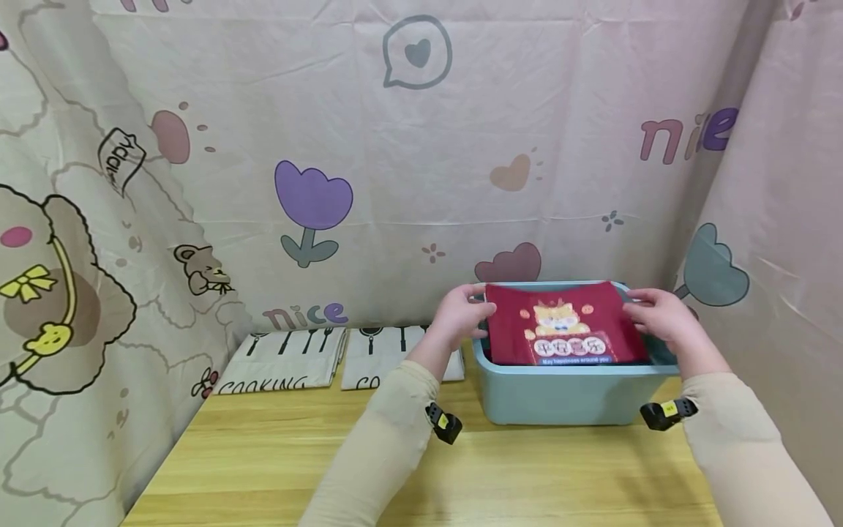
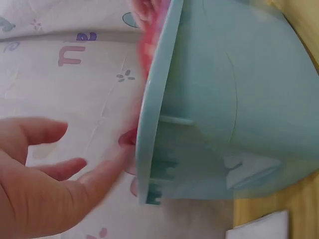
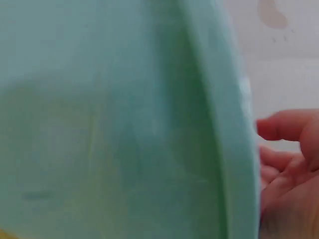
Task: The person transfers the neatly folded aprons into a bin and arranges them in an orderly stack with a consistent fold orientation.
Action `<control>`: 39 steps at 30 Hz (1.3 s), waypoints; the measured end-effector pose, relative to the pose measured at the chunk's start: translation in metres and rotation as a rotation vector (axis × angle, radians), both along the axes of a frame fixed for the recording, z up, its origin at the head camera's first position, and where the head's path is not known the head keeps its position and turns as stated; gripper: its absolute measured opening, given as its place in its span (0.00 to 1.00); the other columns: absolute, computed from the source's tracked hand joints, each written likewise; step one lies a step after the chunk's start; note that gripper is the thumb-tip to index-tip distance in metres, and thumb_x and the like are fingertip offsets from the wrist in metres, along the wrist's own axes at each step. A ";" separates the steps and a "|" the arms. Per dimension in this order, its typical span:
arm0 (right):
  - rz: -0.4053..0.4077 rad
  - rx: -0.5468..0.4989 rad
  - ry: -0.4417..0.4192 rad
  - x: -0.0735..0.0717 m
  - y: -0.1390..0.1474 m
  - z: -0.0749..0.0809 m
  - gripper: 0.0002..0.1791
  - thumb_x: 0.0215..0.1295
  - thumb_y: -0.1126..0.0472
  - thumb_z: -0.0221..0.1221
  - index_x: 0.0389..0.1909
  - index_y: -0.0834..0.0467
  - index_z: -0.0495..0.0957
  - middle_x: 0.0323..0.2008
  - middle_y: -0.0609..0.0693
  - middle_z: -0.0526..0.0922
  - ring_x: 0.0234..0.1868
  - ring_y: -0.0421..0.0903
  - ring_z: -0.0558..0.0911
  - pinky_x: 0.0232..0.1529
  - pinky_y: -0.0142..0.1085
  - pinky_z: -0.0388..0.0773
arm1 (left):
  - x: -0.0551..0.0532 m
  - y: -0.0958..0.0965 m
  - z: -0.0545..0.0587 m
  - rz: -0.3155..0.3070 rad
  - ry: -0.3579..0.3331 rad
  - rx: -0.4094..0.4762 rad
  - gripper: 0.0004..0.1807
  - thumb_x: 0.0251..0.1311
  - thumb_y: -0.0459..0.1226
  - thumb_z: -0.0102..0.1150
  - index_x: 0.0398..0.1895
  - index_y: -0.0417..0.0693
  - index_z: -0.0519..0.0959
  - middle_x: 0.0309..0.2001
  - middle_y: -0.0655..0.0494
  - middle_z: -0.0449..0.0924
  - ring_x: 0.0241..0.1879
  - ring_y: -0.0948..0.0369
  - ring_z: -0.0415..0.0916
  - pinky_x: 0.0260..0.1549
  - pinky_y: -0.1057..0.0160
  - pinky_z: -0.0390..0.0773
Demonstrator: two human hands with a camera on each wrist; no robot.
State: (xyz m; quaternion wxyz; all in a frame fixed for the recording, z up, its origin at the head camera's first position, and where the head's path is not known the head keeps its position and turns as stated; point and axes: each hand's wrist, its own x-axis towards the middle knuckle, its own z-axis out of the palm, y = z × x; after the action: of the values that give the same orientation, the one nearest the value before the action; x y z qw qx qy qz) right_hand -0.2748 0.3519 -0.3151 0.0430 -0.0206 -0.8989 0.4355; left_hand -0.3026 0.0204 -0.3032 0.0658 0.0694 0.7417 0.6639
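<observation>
A dark red cloth with a cartoon animal and lettering lies spread across the inside of a blue-green plastic bin. The front rim hides its lower edge. My left hand is at the cloth's left edge. In the left wrist view, that hand has its fingers spread apart, one tip touching red fabric by the rim. Over the cloth's right edge are fingers of my right hand. The right wrist view shows this hand loosely bent beyond the bin wall, with no fabric visible between the fingers.
Two folded white cloths, one at the left and one nearer the bin, lie along the back of the wooden table. A printed curtain hangs behind and on both sides.
</observation>
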 end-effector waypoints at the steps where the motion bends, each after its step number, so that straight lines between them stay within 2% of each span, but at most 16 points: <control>1: 0.009 0.052 0.002 0.001 0.000 -0.001 0.36 0.77 0.51 0.48 0.71 0.75 0.52 0.63 0.78 0.62 0.57 0.74 0.71 0.56 0.59 0.73 | 0.001 -0.001 0.001 -0.021 0.010 -0.041 0.27 0.67 0.34 0.59 0.68 0.41 0.69 0.57 0.42 0.75 0.53 0.50 0.78 0.48 0.53 0.81; 4: 0.035 0.138 0.031 0.003 -0.002 0.000 0.35 0.77 0.51 0.48 0.69 0.75 0.54 0.61 0.79 0.64 0.56 0.74 0.73 0.57 0.65 0.68 | 0.005 -0.005 0.002 -0.040 0.063 -0.122 0.27 0.68 0.37 0.60 0.68 0.43 0.69 0.61 0.43 0.74 0.54 0.50 0.77 0.49 0.55 0.81; 6: 0.043 0.164 0.061 0.004 -0.004 0.001 0.35 0.77 0.50 0.48 0.69 0.75 0.56 0.61 0.78 0.65 0.56 0.74 0.73 0.56 0.66 0.68 | 0.007 -0.007 0.003 -0.040 0.093 -0.123 0.26 0.68 0.37 0.59 0.68 0.43 0.70 0.60 0.43 0.75 0.53 0.51 0.78 0.48 0.57 0.81; 11: 0.067 0.187 0.102 0.006 -0.008 0.003 0.35 0.77 0.49 0.49 0.69 0.73 0.58 0.61 0.76 0.66 0.56 0.72 0.73 0.56 0.64 0.70 | 0.010 -0.011 0.003 -0.033 0.145 -0.141 0.24 0.67 0.37 0.61 0.65 0.44 0.73 0.55 0.48 0.78 0.52 0.54 0.78 0.46 0.60 0.81; 17: 0.097 0.221 0.173 0.007 -0.015 0.002 0.30 0.76 0.54 0.51 0.65 0.74 0.63 0.57 0.75 0.72 0.56 0.70 0.72 0.54 0.62 0.73 | 0.016 -0.015 0.000 -0.032 0.250 -0.251 0.23 0.66 0.39 0.61 0.64 0.46 0.75 0.51 0.53 0.81 0.52 0.55 0.77 0.49 0.59 0.79; 25: 0.110 0.291 0.267 0.012 -0.030 0.003 0.26 0.74 0.58 0.55 0.63 0.73 0.67 0.54 0.72 0.76 0.54 0.68 0.76 0.53 0.61 0.74 | 0.022 -0.022 -0.004 -0.043 0.342 -0.352 0.24 0.68 0.38 0.59 0.66 0.45 0.73 0.53 0.51 0.81 0.53 0.54 0.77 0.51 0.56 0.78; 32: 0.143 0.375 0.313 0.017 -0.043 0.003 0.25 0.71 0.60 0.57 0.63 0.71 0.69 0.53 0.71 0.77 0.54 0.68 0.76 0.54 0.63 0.72 | 0.022 -0.028 -0.011 -0.020 0.410 -0.504 0.24 0.67 0.39 0.58 0.65 0.45 0.74 0.55 0.49 0.80 0.54 0.53 0.77 0.53 0.55 0.77; 39: 0.157 0.398 0.349 0.021 -0.054 0.005 0.25 0.71 0.61 0.58 0.63 0.69 0.69 0.55 0.70 0.77 0.56 0.67 0.75 0.55 0.64 0.70 | 0.022 -0.035 -0.020 0.017 0.505 -0.682 0.24 0.67 0.39 0.59 0.65 0.43 0.74 0.56 0.49 0.79 0.56 0.54 0.76 0.56 0.54 0.75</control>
State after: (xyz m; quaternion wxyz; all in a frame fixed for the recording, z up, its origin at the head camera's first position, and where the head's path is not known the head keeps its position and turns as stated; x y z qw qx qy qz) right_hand -0.2534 0.2983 -0.3101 0.1664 0.1335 -0.9447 0.2491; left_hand -0.2810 -0.0142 -0.3232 -0.1044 0.1981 0.9122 0.3433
